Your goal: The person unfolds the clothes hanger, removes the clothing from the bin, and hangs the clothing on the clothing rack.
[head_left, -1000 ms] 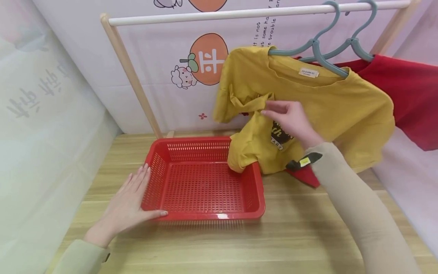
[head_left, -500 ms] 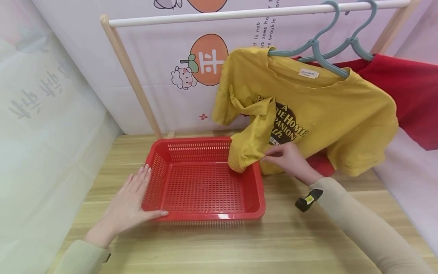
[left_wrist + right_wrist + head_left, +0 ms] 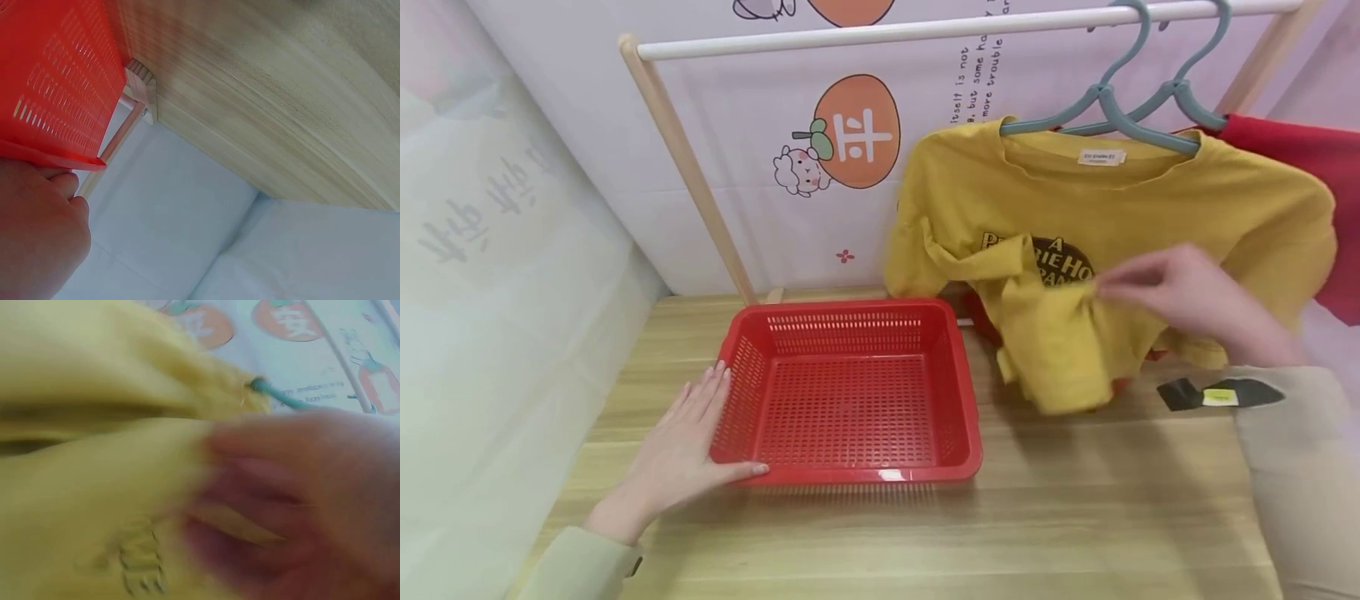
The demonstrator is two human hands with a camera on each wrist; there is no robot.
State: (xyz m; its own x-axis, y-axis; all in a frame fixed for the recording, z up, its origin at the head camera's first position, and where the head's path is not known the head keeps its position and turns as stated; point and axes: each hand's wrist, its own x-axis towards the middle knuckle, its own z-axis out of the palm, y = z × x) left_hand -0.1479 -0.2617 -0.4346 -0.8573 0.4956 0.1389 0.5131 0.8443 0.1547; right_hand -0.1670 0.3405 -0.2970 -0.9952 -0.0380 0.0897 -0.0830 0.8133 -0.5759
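My right hand (image 3: 1198, 296) pinches the front of a yellow T-shirt (image 3: 1138, 200) between thumb and fingertips and lifts a fold of it. In the right wrist view the yellow cloth (image 3: 94, 469) is blurred around that hand. The shirt hangs on a grey-green hanger (image 3: 1120, 112), and its bunched lower part is to the right of the red plastic basket (image 3: 842, 475), apart from it. My left hand (image 3: 673, 446) rests with straight fingers on the basket's left rim, thumb along the front edge. In the left wrist view the hand (image 3: 40, 228) touches the basket rim from outside.
The hangers hook over a white rail (image 3: 887, 35) on wooden posts (image 3: 688, 167). Behind the yellow shirt a red garment (image 3: 1285, 167) hangs on a second hanger. The basket stands on a wood-grain table (image 3: 925, 542); printed white sheeting forms the back and sides.
My right hand has moved right and slightly up with the yellow shirt, pulling its hem off the basket's right rim. The left hand and basket have not moved.
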